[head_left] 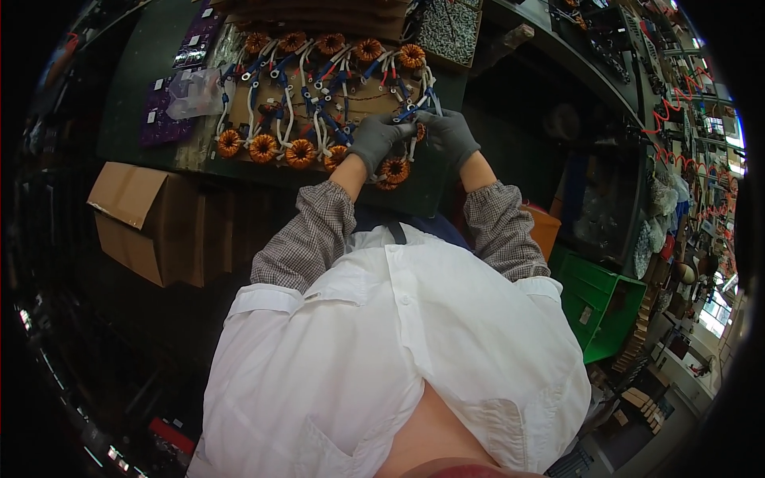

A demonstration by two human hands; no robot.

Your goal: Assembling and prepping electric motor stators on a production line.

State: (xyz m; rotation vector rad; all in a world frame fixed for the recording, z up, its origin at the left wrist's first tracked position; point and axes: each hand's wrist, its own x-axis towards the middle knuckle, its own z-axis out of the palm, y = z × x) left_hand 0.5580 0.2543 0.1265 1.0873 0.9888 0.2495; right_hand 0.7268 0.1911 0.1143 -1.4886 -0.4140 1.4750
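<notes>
Wires (pixel 406 113) at the right end of the coils (pixel 411 56) on the table (pixel 123 111) are best steadied by the left hand (pixel 376 143) while the right hand (pixel 450 139) works gently, fingers of both curled in, though whether either pinches a wire I cannot tell.

The wound coils (pixel 309 154) look glossy, probably metal.

Forearms (pixel 304 237) extended forward, the gloved left hand (pixel 378 143) and right hand (pixel 451 139) curl close together.
</notes>
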